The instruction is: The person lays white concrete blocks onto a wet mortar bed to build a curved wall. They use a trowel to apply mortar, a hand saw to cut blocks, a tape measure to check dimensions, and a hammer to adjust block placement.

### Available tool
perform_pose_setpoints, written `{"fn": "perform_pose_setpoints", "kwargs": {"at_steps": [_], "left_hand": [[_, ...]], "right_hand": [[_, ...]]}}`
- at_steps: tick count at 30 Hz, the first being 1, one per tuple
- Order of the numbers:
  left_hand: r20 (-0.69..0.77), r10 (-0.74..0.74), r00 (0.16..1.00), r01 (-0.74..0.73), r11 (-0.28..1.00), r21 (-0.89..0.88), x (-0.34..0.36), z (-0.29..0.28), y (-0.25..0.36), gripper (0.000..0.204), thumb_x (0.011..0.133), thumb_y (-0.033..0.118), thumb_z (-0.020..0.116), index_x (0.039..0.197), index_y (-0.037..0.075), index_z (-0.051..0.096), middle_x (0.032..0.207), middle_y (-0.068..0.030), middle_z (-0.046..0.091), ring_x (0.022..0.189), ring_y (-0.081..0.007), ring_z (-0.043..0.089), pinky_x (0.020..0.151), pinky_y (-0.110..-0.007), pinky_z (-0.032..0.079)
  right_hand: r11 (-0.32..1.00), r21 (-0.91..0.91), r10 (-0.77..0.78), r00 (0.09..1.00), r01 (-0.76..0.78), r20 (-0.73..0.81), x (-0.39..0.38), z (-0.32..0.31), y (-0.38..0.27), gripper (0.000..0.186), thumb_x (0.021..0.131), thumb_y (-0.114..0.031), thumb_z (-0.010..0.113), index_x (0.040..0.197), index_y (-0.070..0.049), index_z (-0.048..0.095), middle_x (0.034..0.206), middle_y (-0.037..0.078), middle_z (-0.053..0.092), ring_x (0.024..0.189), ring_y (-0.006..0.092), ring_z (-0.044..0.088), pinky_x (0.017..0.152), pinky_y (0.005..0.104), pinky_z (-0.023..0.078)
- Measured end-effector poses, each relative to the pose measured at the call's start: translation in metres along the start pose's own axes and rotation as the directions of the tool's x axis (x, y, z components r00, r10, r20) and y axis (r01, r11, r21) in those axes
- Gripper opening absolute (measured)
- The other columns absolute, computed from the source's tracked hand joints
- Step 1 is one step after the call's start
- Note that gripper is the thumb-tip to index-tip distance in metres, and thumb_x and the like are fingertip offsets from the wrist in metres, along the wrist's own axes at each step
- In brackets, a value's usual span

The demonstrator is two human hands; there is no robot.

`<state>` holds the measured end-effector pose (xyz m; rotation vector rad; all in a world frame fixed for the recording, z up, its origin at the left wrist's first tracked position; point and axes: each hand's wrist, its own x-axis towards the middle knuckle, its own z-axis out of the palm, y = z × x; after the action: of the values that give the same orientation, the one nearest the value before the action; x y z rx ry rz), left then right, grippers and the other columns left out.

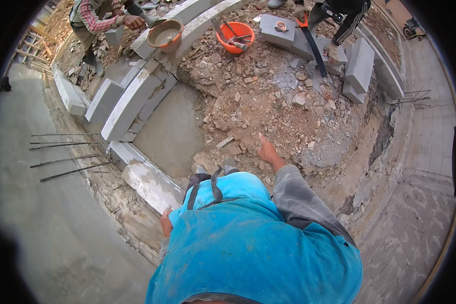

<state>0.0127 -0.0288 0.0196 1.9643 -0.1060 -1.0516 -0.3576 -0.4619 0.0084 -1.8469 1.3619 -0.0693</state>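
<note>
My right hand is held out over rubble-strewn ground, one finger stretched forward, and nothing shows in it. My left hand hangs close to my left side, partly hidden by my blue shirt; how its fingers lie is unclear. Nearest to it is a pale grey block in a low curved wall, smeared with mortar. Ahead of my boots, a smooth grey patch of mortar or concrete lies inside that wall. A small broken strip rests on the dirt ahead of my right hand.
At far left, a co-worker's hand is near an orange bucket of mortar. Another orange bucket holds tools. At far right, a gloved co-worker holds a handsaw by blocks. Rebar sticks out left.
</note>
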Motion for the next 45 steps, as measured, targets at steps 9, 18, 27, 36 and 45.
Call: {"fn": "perform_pose_setpoints", "kwargs": {"at_steps": [9, 18, 27, 36, 45], "left_hand": [[0.060, 0.110, 0.992, -0.122, 0.959, 0.255, 0.000, 0.006, 0.008, 0.042, 0.091, 0.013, 0.063, 0.130, -0.001, 0.060, 0.101, -0.0082, 0.066, 0.087, -0.0143, 0.061, 0.076, -0.028, 0.050], [0.054, 0.011, 0.998, -0.022, 0.977, 0.211, 0.030, 0.010, 0.006, 0.040, 0.096, 0.019, 0.055, 0.127, -0.006, 0.059, 0.102, -0.0112, 0.068, 0.088, -0.0157, 0.060, 0.079, -0.030, 0.050], [0.141, 0.010, 0.990, -0.055, 0.945, 0.321, 0.035, 0.002, 0.021, 0.044, 0.094, 0.019, 0.055, 0.128, -0.008, 0.057, 0.112, -0.0162, 0.067, 0.097, -0.0200, 0.063, 0.086, -0.032, 0.050], [0.106, -0.007, 0.994, -0.013, 0.982, 0.187, 0.065, 0.000, -0.004, 0.047, 0.092, 0.021, 0.059, 0.129, -0.008, 0.056, 0.120, -0.0211, 0.065, 0.106, -0.0247, 0.063, 0.093, -0.034, 0.049], [0.082, 0.074, 0.994, -0.089, 0.976, 0.197, 0.044, 0.009, 0.040, 0.045, 0.090, 0.021, 0.060, 0.125, -0.007, 0.060, 0.098, -0.0111, 0.068, 0.080, -0.0153, 0.061, 0.071, -0.029, 0.050]], "right_hand": [[1.000, -0.016, 0.022, 0.999, -0.023, -0.036, -0.005, -0.002, 0.009, 0.079, 0.083, -0.017, 0.062, 0.151, -0.003, 0.025, 0.099, 0.027, 0.064, 0.095, 0.0406, 0.062, 0.087, 0.0467, 0.049], [1.000, -0.012, -0.023, 0.983, 0.022, -0.183, -0.011, 0.001, 0.034, 0.079, 0.083, -0.018, 0.062, 0.151, -0.003, 0.026, 0.110, 0.031, 0.063, 0.107, 0.0440, 0.060, 0.094, 0.0479, 0.047], [0.969, 0.115, 0.228, 0.970, -0.218, -0.082, -0.012, -0.016, 0.023, 0.079, 0.084, -0.020, 0.064, 0.152, -0.007, 0.026, 0.110, 0.027, 0.065, 0.106, 0.0417, 0.062, 0.092, 0.0471, 0.048], [0.895, 0.410, 0.315, 0.897, -0.173, -0.310, 0.032, -0.052, 0.082, 0.083, 0.088, -0.014, 0.066, 0.154, -0.004, 0.017, 0.072, 0.011, 0.065, 0.057, 0.0155, 0.061, 0.053, 0.0324, 0.051], [0.799, 0.594, 0.408, 0.811, -0.095, -0.419, 0.043, -0.128, 0.028, 0.100, 0.080, -0.042, 0.075, 0.151, 0.005, 0.022, 0.096, 0.016, 0.070, 0.089, 0.0238, 0.067, 0.083, 0.0363, 0.052]]}}
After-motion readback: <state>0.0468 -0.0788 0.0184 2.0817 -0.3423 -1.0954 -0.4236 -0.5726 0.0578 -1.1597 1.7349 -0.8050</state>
